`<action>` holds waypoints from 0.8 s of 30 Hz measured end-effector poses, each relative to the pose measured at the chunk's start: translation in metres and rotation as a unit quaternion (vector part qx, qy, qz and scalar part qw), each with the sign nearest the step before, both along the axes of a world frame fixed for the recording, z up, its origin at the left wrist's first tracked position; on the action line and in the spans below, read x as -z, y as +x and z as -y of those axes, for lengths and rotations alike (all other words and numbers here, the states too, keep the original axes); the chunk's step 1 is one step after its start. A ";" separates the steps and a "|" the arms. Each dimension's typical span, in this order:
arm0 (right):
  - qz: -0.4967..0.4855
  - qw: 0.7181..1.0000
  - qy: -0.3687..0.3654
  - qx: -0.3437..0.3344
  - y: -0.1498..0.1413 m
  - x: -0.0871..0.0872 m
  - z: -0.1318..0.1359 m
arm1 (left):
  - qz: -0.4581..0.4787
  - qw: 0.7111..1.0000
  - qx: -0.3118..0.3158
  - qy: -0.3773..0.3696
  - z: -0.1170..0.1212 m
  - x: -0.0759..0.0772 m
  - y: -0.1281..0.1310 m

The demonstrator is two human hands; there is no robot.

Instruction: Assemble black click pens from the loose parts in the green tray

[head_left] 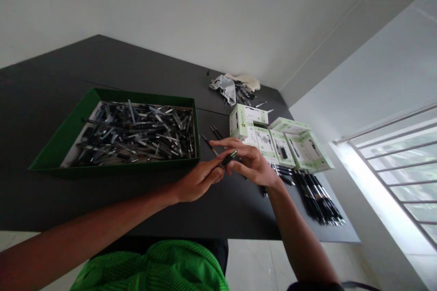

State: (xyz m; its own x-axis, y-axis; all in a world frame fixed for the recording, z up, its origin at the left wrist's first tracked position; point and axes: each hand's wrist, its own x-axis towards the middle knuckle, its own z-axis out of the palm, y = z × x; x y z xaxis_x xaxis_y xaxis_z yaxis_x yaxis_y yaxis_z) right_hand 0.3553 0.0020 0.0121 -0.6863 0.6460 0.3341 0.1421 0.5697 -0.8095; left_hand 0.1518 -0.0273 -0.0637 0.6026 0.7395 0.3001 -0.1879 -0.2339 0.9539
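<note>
A black pen [228,159] with a shiny tip lies in the closed fingers of my left hand [195,183], above the table in front of me. Around the pen's far end is my right hand [254,162], fingers stretched over the left fingertips and thumb apart below. Whether the right fingers touch the pen I cannot tell. Just beyond the hands, another pen [207,142] points toward them, partly hidden by the fingers. Beside it a few dark pens [215,132] lie on the table.
To the left stands a green box [150,163] heaped with loose pens [136,134]. White-and-green cartons [262,143] sit right of the hands, with rows of black pens [316,198] in front. Cloth gloves [225,87] and more pens [243,93] lie farther back on the dark table [136,211].
</note>
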 end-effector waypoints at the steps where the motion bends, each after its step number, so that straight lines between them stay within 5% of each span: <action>1: -0.004 1.000 0.003 0.018 -0.001 0.002 0.000 | -0.005 1.000 0.002 -0.001 0.000 0.000 0.000; 5: -0.030 0.996 0.003 0.079 -0.008 0.011 0.001 | -0.030 1.000 -0.006 -0.004 0.001 0.000 0.000; 11: -0.011 1.000 -0.002 -0.021 -0.008 0.005 0.004 | -0.017 1.000 -0.018 0.005 -0.002 0.000 -0.001; 16: -0.019 0.999 0.026 -0.020 -0.005 0.004 0.002 | -0.011 1.000 -0.004 0.006 -0.002 0.004 0.000; 24: -0.009 0.994 0.039 0.098 -0.009 0.011 0.007 | -0.029 1.000 -0.008 0.002 -0.001 -0.002 0.001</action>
State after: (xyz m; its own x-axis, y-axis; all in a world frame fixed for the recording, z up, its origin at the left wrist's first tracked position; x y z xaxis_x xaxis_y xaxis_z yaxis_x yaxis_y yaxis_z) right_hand 0.3460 -0.0047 0.0007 -0.5428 0.7389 0.3991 0.2435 0.5933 -0.7673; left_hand 0.1528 -0.0265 -0.0612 0.6072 0.7482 0.2674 -0.1286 -0.2395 0.9623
